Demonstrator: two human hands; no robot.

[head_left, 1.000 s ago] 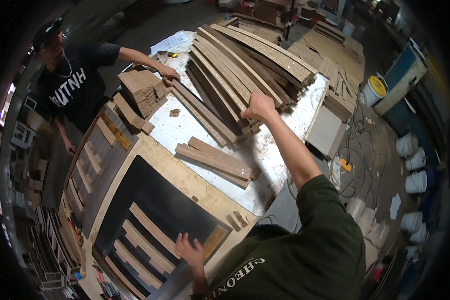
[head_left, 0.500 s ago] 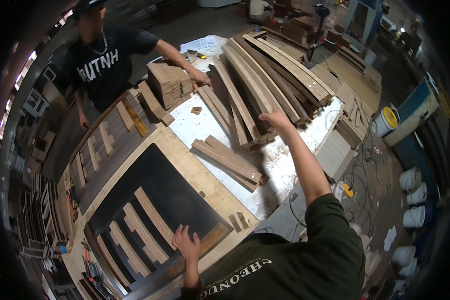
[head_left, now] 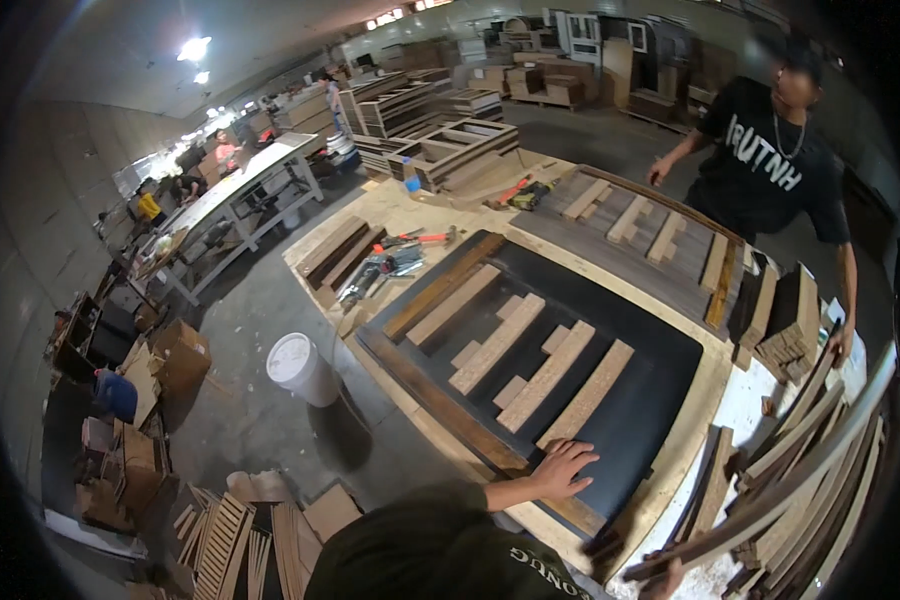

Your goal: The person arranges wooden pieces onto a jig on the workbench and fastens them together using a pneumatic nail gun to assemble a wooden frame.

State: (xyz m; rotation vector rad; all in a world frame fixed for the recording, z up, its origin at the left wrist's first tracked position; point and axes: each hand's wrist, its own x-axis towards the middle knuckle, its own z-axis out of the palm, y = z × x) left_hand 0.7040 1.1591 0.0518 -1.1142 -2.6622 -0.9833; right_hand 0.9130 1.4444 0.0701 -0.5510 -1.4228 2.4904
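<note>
My left hand (head_left: 567,468) lies with its fingers spread on a black panel (head_left: 660,400), by the near end of a wooden strip (head_left: 592,390). Several more strips with short blocks beside them, one of them a notched pair (head_left: 500,345), lie across the panel. At the lower right, my right hand (head_left: 666,580) is partly seen, closed at the near end of a long curved wooden slat (head_left: 770,510). That slat slants up over a pile of similar slats (head_left: 840,510). Most of the right hand's fingers are hidden.
Across the table a co-worker (head_left: 770,150) stands with a hand near the slats and stacked wood blocks (head_left: 790,320). A second panel (head_left: 600,225) carries more strips. Hand tools (head_left: 395,262) lie at the table's left corner; a white bucket (head_left: 302,370) stands on the floor.
My view has swung left, bringing the tools and bucket into sight. The right hand has gone from the slat pile's top to the lower right, with a curved slat raised. The left stays on the panel.
</note>
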